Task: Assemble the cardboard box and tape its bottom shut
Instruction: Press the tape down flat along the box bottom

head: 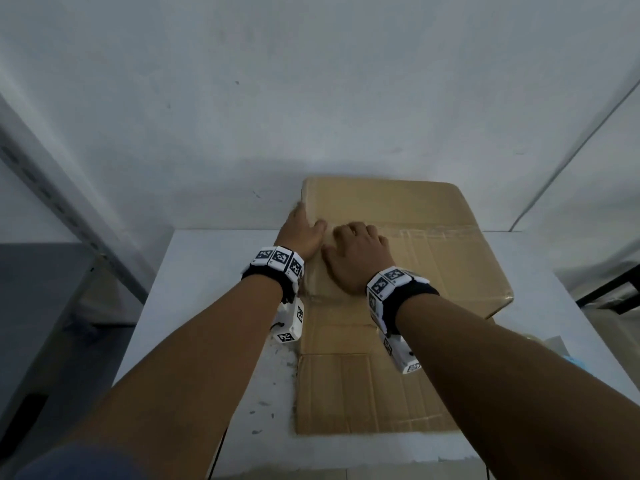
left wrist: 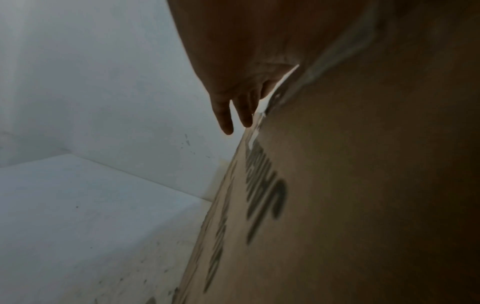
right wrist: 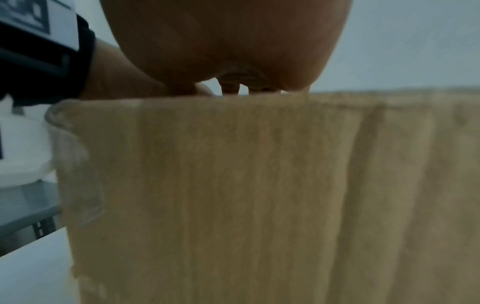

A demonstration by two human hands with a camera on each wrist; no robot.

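A brown cardboard box (head: 408, 209) stands on the white table (head: 207, 289) with its closed flaps facing up. Clear tape (head: 433, 232) runs along the seam across the top. My left hand (head: 301, 226) lies over the box's left top edge at the seam's end. In the left wrist view its fingers (left wrist: 223, 117) point straight down the printed side wall (left wrist: 337, 185), beside a tape end (left wrist: 280, 86). My right hand (head: 356, 251) presses on top of the box just right of the left one. The right wrist view shows this hand (right wrist: 228, 41) above the near wall (right wrist: 233, 185).
A loose cardboard flap (head: 363, 393) lies flat on the table toward me. A grey metal shelf upright (head: 69, 209) slants along the left. A white wall stands close behind the box. Something small and blue (head: 568, 362) lies at the table's right edge.
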